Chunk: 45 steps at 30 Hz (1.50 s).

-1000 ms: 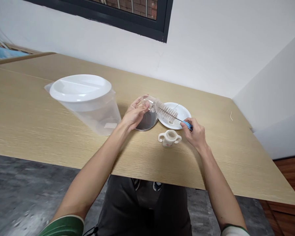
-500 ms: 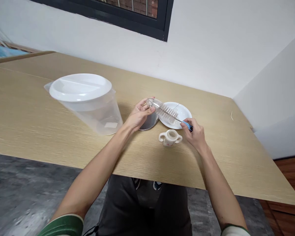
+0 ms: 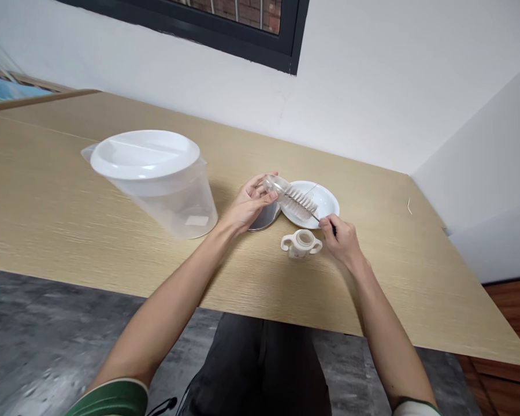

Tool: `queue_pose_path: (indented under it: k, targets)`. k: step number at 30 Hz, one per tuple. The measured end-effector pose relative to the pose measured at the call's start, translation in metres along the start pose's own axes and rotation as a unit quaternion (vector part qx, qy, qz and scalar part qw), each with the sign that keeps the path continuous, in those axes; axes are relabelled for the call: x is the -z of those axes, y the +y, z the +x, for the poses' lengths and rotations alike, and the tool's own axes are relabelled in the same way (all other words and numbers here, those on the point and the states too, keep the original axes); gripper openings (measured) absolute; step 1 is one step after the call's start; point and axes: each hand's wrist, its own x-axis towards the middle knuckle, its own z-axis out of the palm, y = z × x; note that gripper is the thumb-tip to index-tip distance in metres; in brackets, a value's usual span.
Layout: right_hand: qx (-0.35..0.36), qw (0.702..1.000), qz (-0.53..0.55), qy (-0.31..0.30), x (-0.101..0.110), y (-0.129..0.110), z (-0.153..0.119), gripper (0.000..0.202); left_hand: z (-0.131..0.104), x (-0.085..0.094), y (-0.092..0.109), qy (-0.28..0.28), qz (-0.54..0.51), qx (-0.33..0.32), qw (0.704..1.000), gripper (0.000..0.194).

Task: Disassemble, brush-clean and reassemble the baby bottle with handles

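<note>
My left hand [image 3: 248, 205] is closed around a clear, dome-shaped plastic cover [image 3: 274, 184], tilted with its mouth toward the right. A bottle brush [image 3: 304, 203] with pale bristles points at that mouth, its tip at or just inside the rim. Most of the brush handle is hidden inside my right hand [image 3: 343, 238], whose fingers are wrapped round it. Below the brush stands a small off-white bottle [image 3: 300, 249] with two side handles and an uncovered round top. A white bowl [image 3: 333, 203] lies behind the brush, with a thin straight item across its rim.
A large translucent pitcher [image 3: 184, 199] with a white lid stands on the left of the wooden table [image 3: 112, 242]. Partly behind my left hand is a grey, round metal-looking container [image 3: 266, 218]. A small bent pale strip [image 3: 409, 207] lies far right. The white wall borders the back.
My right hand has turned, and the blue brush handle that showed before is now covered by it. My left hand still grips the clear cover. My legs have shifted under the table.
</note>
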Motion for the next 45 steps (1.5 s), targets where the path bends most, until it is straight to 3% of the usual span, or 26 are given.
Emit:
queue_pose_path:
  k: [7, 19, 24, 29, 31, 34, 37, 42, 45]
  targets:
    - [0.064, 0.994, -0.033, 0.082, 0.002, 0.002, 0.001, 0.022, 0.004, 0.005, -0.006, 0.074, 0.029, 0.030, 0.996, 0.067]
    - [0.076, 0.990, -0.020, 0.116, 0.005, 0.005, 0.002, 0.023, 0.001, 0.001, -0.007, 0.037, 0.010, 0.036, 0.999, 0.071]
    - [0.019, 0.996, 0.015, 0.083, 0.004, 0.003, 0.001, 0.027, 0.000, 0.001, -0.001, 0.029, 0.006, 0.034, 0.999, 0.069]
    - [-0.059, 0.995, 0.077, -0.014, 0.006, 0.003, 0.002, 0.046, -0.001, 0.002, -0.001, 0.000, -0.021, 0.035, 0.999, 0.068]
    - [-0.068, 0.992, 0.102, -0.030, 0.005, 0.003, 0.003, 0.044, 0.000, 0.001, -0.003, 0.005, -0.031, 0.027, 0.999, 0.061]
    - [-0.068, 0.989, 0.128, -0.006, 0.003, 0.005, 0.003, 0.028, 0.000, -0.002, -0.006, 0.044, -0.035, 0.031, 0.998, 0.050]
    - [-0.064, 0.991, 0.114, 0.034, 0.001, 0.008, 0.003, 0.042, 0.001, -0.003, -0.006, 0.077, -0.041, 0.054, 0.995, 0.046]
    - [0.029, 0.992, 0.035, 0.121, 0.002, 0.009, 0.006, 0.021, 0.003, 0.002, -0.005, 0.104, -0.037, 0.071, 0.991, 0.047]
    - [0.065, 0.988, 0.030, 0.138, 0.003, 0.008, 0.007, 0.014, 0.003, 0.003, -0.006, 0.095, -0.030, 0.059, 0.993, 0.047]
